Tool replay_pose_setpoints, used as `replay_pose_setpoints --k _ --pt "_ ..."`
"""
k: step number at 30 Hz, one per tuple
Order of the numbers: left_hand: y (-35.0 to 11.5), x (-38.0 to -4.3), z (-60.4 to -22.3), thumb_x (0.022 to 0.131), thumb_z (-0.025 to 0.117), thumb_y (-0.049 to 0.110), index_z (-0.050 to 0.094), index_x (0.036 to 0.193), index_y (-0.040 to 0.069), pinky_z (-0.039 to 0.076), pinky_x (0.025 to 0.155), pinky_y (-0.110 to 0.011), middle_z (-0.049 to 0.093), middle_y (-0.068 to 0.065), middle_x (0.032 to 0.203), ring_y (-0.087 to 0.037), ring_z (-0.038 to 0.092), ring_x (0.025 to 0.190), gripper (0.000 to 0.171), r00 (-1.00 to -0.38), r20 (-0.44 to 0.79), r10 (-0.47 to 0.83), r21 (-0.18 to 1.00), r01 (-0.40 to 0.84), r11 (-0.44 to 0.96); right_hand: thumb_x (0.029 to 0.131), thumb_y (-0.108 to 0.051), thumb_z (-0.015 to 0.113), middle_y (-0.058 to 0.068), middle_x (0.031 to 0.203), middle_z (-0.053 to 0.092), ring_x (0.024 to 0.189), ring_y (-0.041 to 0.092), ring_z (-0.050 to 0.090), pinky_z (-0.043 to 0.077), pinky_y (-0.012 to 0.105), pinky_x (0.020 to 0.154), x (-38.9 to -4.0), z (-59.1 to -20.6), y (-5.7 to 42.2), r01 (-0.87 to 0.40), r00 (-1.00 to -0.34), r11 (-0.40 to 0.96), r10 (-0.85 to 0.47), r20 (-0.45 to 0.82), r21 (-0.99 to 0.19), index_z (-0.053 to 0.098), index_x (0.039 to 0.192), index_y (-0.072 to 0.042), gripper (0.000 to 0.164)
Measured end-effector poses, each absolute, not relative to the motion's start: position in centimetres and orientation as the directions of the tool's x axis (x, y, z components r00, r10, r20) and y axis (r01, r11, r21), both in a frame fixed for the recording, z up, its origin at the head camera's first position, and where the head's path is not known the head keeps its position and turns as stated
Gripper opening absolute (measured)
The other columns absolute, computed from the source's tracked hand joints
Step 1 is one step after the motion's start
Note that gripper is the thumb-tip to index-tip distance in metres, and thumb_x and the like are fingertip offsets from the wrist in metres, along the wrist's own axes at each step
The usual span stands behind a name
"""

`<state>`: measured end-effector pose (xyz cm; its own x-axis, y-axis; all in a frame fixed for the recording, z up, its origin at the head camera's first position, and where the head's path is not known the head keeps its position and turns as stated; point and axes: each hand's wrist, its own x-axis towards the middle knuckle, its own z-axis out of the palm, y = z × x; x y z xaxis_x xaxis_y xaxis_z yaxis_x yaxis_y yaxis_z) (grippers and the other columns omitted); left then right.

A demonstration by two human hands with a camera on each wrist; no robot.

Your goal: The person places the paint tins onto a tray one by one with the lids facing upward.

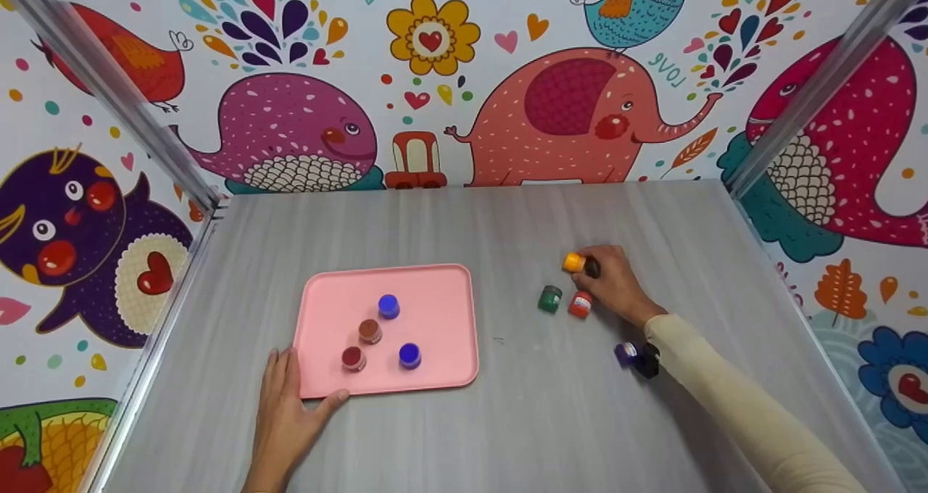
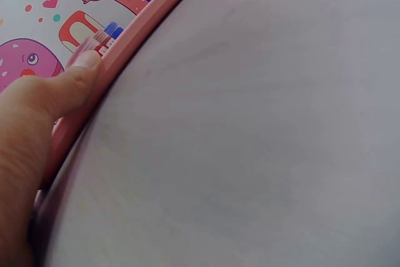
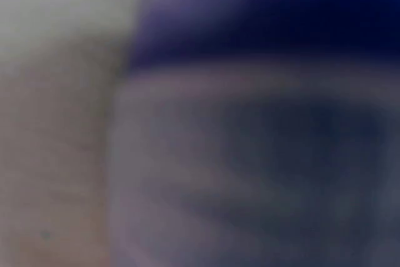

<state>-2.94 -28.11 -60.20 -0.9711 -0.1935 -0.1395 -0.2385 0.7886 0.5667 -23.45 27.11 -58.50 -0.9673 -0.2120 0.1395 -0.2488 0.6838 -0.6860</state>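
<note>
A pink tray (image 1: 442, 326) holds several small paint jars: two with blue lids (image 1: 388, 306), a brown one (image 1: 370, 331) and a dark red one (image 1: 353, 359). My left hand (image 1: 290, 417) holds the tray's near left corner, its thumb (image 2: 81, 79) over the rim and its fingers along the left side. On the right, my right hand (image 1: 615, 283) has its thumb and fingers round a black paint jar (image 1: 593, 267). A yellow paint jar (image 1: 573, 262) sits right at those fingertips. Just in front are a green paint jar (image 1: 550, 299) and a red one (image 1: 580, 304).
A purple paint jar (image 1: 626, 354) lies beside my right wrist, close to the black wrist camera (image 1: 647, 361); its dark blue lid (image 3: 300, 17) fills the blurred right wrist view. Grey tabletop (image 1: 507, 420) surrounds the tray. Printed cartoon walls (image 1: 435, 116) enclose the back and sides.
</note>
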Motion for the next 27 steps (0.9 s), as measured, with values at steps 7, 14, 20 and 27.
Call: replay_pose_setpoints --k 7,14,20,27 --pt "-28.0 -2.9 -60.1 0.086 0.085 0.07 0.01 0.174 -0.005 0.008 0.132 -0.07 0.01 -0.034 0.179 -0.049 -0.001 0.168 0.139 -0.971 -0.137 -0.194 0.567 -0.238 0.788 0.099 -0.001 0.081 0.025 0.13 0.065 0.126 0.043 0.052 0.042 0.06 0.116 -23.3 -58.4 27.2 -0.258 -0.965 0.684 -0.218 0.147 -0.682 0.069 0.133 0.008 0.038" --pt "-28.2 -2.8 -60.3 0.086 0.087 0.066 0.013 0.173 -0.006 0.009 0.132 -0.07 0.013 -0.034 0.178 -0.05 0.002 0.168 0.136 -0.976 -0.103 -0.192 0.581 -0.215 0.785 0.097 -0.006 0.084 0.02 0.124 0.064 0.119 0.037 0.051 0.045 0.052 0.109 -23.1 -57.7 26.7 -0.232 -0.97 0.676 -0.211 0.118 -0.7 0.071 0.127 0.004 0.034" --pt "-28.1 -2.8 -60.2 0.087 0.087 0.066 0.012 0.173 -0.006 0.008 0.133 -0.069 0.014 -0.034 0.178 -0.05 0.002 0.167 0.135 -0.978 -0.096 -0.185 0.588 -0.205 0.783 0.096 -0.007 0.084 0.018 0.12 0.066 0.118 0.036 0.052 0.045 0.049 0.106 -22.9 -57.6 26.5 -0.244 -0.967 0.658 -0.218 0.129 -0.712 0.071 0.124 0.002 0.031" --pt "-28.0 -2.9 -60.1 0.087 0.086 0.068 0.01 0.173 -0.005 0.008 0.132 -0.071 0.012 -0.034 0.178 -0.051 0.001 0.167 0.137 -0.974 -0.123 -0.188 0.579 -0.225 0.784 0.098 -0.011 0.079 0.013 0.129 0.059 0.12 0.03 0.051 0.049 0.049 0.113 -22.0 -57.2 26.0 -0.167 -0.978 0.619 -0.202 0.05 -0.768 0.067 0.131 -0.006 0.035"
